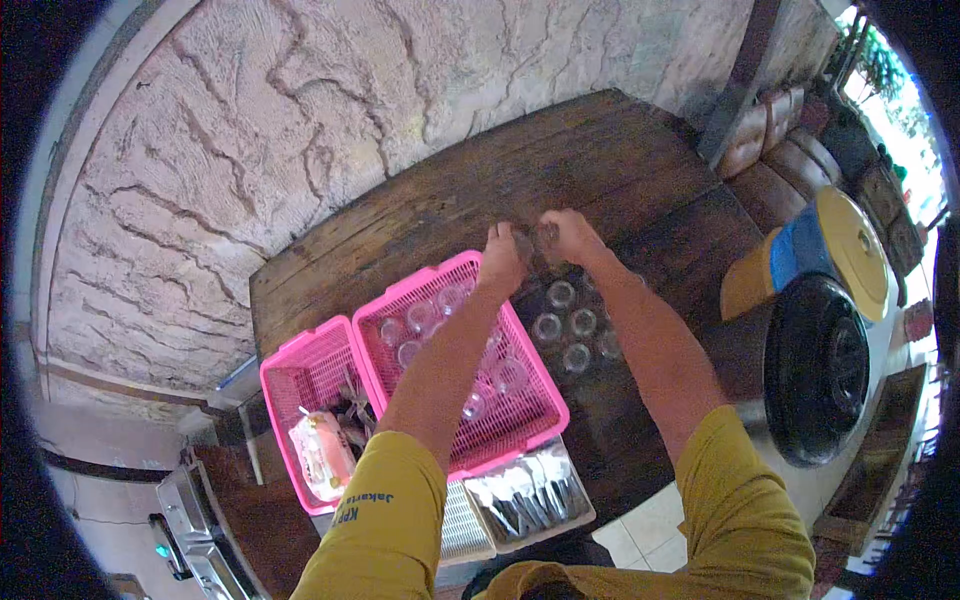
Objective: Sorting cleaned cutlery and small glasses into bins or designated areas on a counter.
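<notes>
Both arms reach out over a dark wooden table [420,217]. My left hand [506,259] is beyond the far corner of a pink plastic basket [559,416], its fingers closed on a clear glass [523,244]. Close beside it, my right hand [571,236] grips another clear glass [550,238]; both are blurred. Several clear glasses [583,322] stand on the table below the hands, some partly behind my right forearm. More clear glasses [510,375] lie or stand in the pink basket, partly covered by my left arm.
A smaller pink basket [343,326] holds a soft package [324,454]. Near me, a tray [577,517] holds cutlery [525,495] beside a white basket [461,525]. A yellow-lidded container [847,251] and round black lid [817,371] stand right. A textured wall [337,112] borders the table.
</notes>
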The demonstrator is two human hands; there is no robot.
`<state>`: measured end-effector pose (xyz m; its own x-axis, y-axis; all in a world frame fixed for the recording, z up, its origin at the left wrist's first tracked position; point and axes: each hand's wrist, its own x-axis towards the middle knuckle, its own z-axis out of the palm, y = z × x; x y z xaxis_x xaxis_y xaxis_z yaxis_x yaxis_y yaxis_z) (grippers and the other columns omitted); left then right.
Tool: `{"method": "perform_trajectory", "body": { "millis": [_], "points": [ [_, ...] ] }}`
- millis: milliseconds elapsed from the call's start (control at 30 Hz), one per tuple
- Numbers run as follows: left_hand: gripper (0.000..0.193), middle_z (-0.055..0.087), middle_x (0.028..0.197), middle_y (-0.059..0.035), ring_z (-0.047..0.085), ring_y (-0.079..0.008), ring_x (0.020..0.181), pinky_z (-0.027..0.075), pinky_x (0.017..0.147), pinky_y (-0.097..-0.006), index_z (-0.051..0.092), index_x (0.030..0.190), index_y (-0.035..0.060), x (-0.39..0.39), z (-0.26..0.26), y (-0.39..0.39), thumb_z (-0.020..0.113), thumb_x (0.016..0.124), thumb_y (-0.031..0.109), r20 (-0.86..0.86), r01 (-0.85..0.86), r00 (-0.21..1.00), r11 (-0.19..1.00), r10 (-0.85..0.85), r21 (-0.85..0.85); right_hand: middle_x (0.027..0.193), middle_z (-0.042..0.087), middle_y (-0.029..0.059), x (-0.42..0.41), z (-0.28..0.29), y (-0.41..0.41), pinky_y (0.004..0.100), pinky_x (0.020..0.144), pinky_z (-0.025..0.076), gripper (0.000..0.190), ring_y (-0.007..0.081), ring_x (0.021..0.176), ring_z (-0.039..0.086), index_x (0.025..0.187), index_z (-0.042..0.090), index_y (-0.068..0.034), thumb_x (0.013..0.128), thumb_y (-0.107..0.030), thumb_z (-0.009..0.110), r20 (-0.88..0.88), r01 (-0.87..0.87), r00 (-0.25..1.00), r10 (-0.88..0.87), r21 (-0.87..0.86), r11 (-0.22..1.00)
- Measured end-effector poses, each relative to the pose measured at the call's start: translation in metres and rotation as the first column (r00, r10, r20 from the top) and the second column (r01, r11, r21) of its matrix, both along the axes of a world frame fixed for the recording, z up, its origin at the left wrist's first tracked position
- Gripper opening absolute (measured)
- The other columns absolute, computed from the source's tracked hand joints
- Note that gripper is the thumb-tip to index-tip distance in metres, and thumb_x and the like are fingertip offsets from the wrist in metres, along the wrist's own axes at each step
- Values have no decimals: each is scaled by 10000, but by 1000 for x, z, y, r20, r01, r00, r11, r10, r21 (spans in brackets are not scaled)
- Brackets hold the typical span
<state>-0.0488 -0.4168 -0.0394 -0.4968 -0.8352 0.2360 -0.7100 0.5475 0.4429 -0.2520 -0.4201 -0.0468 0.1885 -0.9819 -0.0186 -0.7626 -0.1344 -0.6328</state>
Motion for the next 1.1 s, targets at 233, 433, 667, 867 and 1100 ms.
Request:
{"method": "perform_trajectory", "body": {
  "millis": [233, 433, 667, 867, 1100],
  "points": [
    [607, 533, 1230, -309, 551, -488, 1132, 484, 973, -526, 436, 1316, -27, 14, 41, 36, 762, 823, 114, -372, -82, 927, 995, 53, -64, 1150, 603, 235, 27, 73, 72, 503, 951, 500, 427, 462, 1104, 587, 1189, 629, -120, 798, -120, 801, 196, 452, 891, -409, -331, 828],
    [619, 584, 1198, -295, 575, -500, 1109, 491, 961, -519, 450, 1326, 6, 10, 103, 122, 779, 816, 128, -398, -106, 908, 991, 131, 83, 1178, 614, 254, 48, 103, 198, 504, 943, 482, 528, 457, 1095, 590, 1278, 564, -62, 814, -152, 799, 312, 600, 800, -513, -418, 682],
    [628, 640, 1205, -282, 635, -471, 1098, 528, 921, -489, 480, 1337, -9, 20, 134, 228, 807, 834, 179, -447, -108, 885, 991, 133, 80, 1261, 584, 265, 59, 114, 315, 491, 1018, 445, 520, 456, 1170, 563, 1316, 525, 14, 874, -151, 744, 355, 588, 808, -470, -448, 673],
    [607, 663, 1140, -252, 663, -461, 1035, 544, 884, -479, 509, 1285, 13, 23, 117, 301, 830, 798, 180, -491, -117, 858, 989, 148, 92, 1282, 563, 272, 82, 81, 397, 494, 1010, 453, 493, 459, 1219, 531, 1337, 505, 15, 908, -129, 700, 252, 551, 832, -494, -468, 691],
    [584, 658, 1056, -277, 669, -475, 1013, 552, 846, -504, 506, 1213, -8, 10, 65, 337, 841, 775, 185, -351, -88, 923, 975, 156, 203, 1333, 520, 259, 87, 46, 413, 511, 1038, 451, 493, 460, 1255, 507, 1360, 497, -25, 914, -119, 684, 258, 653, 746, -614, -101, 751]
  ]
}}
